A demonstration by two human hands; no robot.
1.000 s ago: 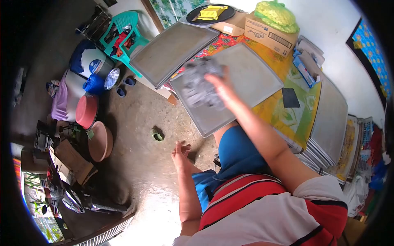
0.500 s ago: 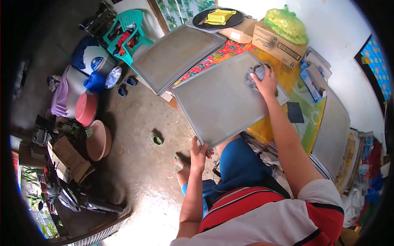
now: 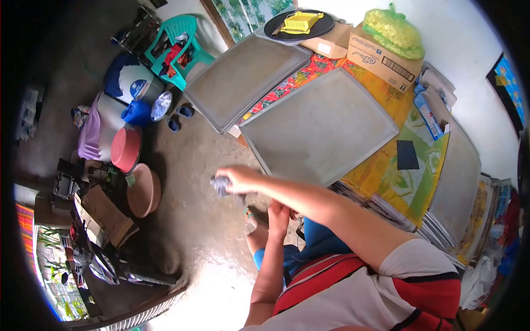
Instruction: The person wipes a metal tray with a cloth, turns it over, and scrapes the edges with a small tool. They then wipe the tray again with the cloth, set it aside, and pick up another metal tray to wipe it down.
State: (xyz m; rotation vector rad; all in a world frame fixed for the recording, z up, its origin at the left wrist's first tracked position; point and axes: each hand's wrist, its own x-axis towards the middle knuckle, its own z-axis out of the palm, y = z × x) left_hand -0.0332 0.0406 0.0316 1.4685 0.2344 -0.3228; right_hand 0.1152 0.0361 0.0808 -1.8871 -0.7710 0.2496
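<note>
My right hand [image 3: 242, 180] is closed on a crumpled grey cloth [image 3: 221, 186], held out over the floor beyond the left edge of a large flat metal tray [image 3: 323, 124]. The right forearm crosses over the tray's near corner. Just below that forearm, my left hand [image 3: 279, 218] is at this corner with its fingers bent, partly covered by the arm. The tray has a raised rim and a dull grey surface, and it rests on the table with its near end toward my lap.
A second metal tray [image 3: 248, 77] lies farther left on the table [image 3: 381, 94]. Behind are a cardboard box [image 3: 381, 60] with a yellow-green bag [image 3: 392, 34] on it. A dark square [image 3: 407, 154] and stacked trays [image 3: 455, 182] are at right; basins [image 3: 144, 190] stand on the floor.
My right hand has swung from the tray's far right side across to the left, off the tray, carrying the cloth. The left hand stays by the near corner. The view has shifted slightly.
</note>
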